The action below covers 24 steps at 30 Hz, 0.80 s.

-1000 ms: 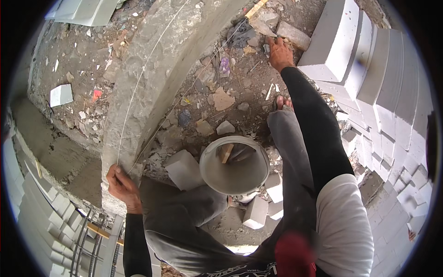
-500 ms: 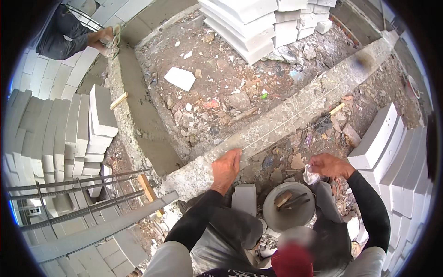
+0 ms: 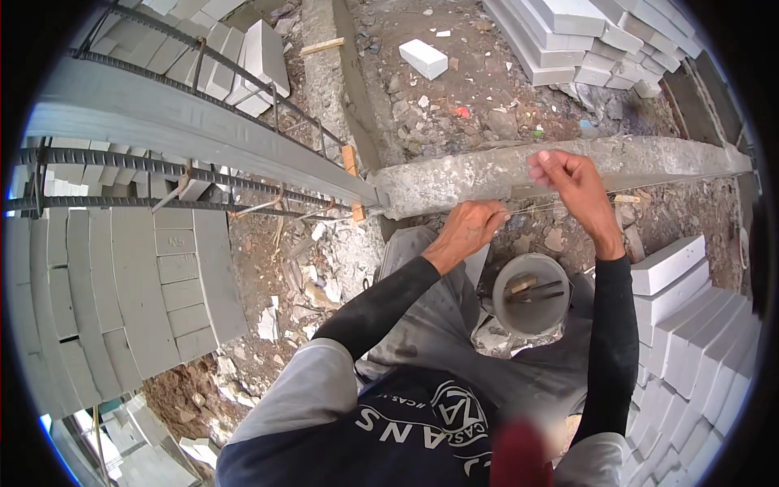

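Two hands of mine are apart: left hand (image 3: 471, 230) pinches the string (image 3: 535, 210), whose long line goes rightward along the near side of the beam (image 3: 454, 178). Right hand (image 3: 570, 178) is raised near it, fingers curled; whether they hold something, I cannot tell.

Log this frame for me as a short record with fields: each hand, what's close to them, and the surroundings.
Left hand: left hand beside the concrete beam, fingers pinched at a thin string
Right hand: right hand raised, fingers curled; whether it holds anything cannot be told
Beam: rough concrete beam, just beyond the left hand
Container: round grey bucket below the hands, with tools inside
Loose block: white block on the rubble-strewn ground
Left side: ribbed steel bars and a long grey bar
Right side: stacked pale blocks
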Each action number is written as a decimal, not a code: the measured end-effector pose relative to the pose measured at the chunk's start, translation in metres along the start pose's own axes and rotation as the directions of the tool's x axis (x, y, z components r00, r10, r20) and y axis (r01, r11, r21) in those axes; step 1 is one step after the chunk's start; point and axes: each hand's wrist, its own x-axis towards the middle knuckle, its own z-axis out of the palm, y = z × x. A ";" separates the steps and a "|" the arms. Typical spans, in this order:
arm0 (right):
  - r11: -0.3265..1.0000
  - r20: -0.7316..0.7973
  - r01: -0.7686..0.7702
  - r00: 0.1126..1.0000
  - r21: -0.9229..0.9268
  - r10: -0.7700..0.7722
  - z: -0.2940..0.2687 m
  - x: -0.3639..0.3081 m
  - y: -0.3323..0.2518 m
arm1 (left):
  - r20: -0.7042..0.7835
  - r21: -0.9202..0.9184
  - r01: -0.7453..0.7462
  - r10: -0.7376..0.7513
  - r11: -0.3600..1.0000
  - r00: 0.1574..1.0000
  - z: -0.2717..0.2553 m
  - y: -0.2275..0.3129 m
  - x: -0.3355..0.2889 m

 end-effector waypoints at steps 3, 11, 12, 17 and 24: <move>0.960 0.102 -0.178 0.982 0.218 0.159 0.054 -0.054 0.029 | -0.024 -0.135 0.075 -0.079 0.988 0.997 -0.038 0.022 -0.023; 0.879 -0.229 0.363 0.869 -0.309 -0.439 0.193 -0.099 0.031 | 0.032 -0.314 0.085 -0.079 0.946 0.996 -0.103 0.080 -0.047; 0.878 -0.212 0.368 0.873 -0.305 -0.439 0.212 -0.111 0.020 | 0.025 -0.273 0.117 -0.114 0.955 0.993 -0.112 0.080 -0.048; 0.939 -0.117 0.053 0.988 -0.341 -0.098 0.248 -0.134 -0.019 | -0.006 -0.191 0.138 -0.142 0.972 0.990 -0.115 0.054 -0.042; 0.961 -0.247 -0.224 0.952 -0.163 0.180 0.218 -0.148 0.053 | -0.104 -0.144 0.207 -0.223 0.968 0.969 -0.157 0.001 -0.074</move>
